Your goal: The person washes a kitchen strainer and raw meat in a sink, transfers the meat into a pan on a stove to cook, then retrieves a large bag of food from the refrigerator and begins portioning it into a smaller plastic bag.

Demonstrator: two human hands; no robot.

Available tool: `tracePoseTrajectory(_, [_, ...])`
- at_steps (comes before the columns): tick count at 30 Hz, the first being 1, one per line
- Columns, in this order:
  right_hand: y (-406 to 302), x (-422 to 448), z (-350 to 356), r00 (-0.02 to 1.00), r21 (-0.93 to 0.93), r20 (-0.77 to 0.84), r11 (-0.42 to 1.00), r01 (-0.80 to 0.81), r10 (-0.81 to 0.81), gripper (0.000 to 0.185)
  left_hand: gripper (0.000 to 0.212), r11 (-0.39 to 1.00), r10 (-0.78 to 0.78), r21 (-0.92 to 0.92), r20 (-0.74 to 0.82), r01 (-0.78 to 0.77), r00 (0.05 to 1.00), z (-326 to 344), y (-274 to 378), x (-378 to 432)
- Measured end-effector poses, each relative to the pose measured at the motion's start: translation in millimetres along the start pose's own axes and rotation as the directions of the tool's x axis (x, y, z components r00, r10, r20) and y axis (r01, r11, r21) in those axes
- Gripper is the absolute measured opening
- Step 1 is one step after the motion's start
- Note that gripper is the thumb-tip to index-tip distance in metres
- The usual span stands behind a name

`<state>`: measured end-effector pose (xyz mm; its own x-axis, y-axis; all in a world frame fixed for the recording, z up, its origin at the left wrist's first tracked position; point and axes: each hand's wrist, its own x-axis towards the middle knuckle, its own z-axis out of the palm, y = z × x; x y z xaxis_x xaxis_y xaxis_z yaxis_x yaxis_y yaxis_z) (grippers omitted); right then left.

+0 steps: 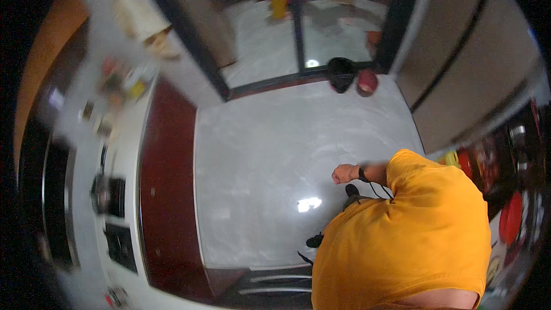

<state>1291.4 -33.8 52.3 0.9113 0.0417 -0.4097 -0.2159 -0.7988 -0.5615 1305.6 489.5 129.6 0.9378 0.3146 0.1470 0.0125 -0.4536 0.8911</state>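
My right hand (345,174) hangs in front of my yellow shirt, above the pale floor. Its fingers are curled in, and nothing shows in them. A black band (362,175) circles the wrist, and a thin dark cord (379,190) loops between it and the shirt. My left hand is out of view; only a bit of that arm shows below the sleeve at the bottom edge. Below the right hand are my dark shoes, one (351,190) close to it and the other (315,240) further down.
A pale counter (144,137) over dark red cabinets (168,172) runs along the left, bearing black appliances and blurred items. At the top is a dark-framed glass door (297,30). By its sill lie a black object (341,75) and a red, rounded one (367,83). Crowded shelves (486,159) stand at right.
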Motion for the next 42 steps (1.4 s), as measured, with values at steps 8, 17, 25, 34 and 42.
tracePoseTrajectory(8, [244, -135, -47, 0.924, 0.077, -0.305, 0.973, -0.218, 0.231, 0.020, 0.029, 0.922, -0.080, -0.262, 0.591, 0.285, 0.803, 254, 57, 12])
tracePoseTrajectory(17, [452, -283, -171, 0.426, 0.265, -0.752, 0.823, -0.503, 0.503, 0.017, 0.026, 0.400, 0.353, -0.316, 0.919, 0.860, 0.174, 371, 60, 82])
tracePoseTrajectory(25, [477, -478, -339, -0.179, 0.586, -0.676, 0.374, -0.719, 0.715, 0.037, 0.016, 0.452, -0.122, -0.272, 0.925, 0.849, 0.361, 583, 183, 95])
tracePoseTrajectory(34, [559, -593, -421, -0.320, 0.424, -0.753, 0.053, -0.904, 0.574, 0.028, 0.040, 0.850, -0.209, 0.116, 0.970, 0.514, 0.126, 847, 350, 3])
tracePoseTrajectory(42, [631, -617, -561, -0.094, 0.038, -0.930, -0.162, -0.986, 0.355, 0.017, 0.026, 0.980, 0.100, -0.113, 0.991, -0.162, -0.085, 983, 378, -94])
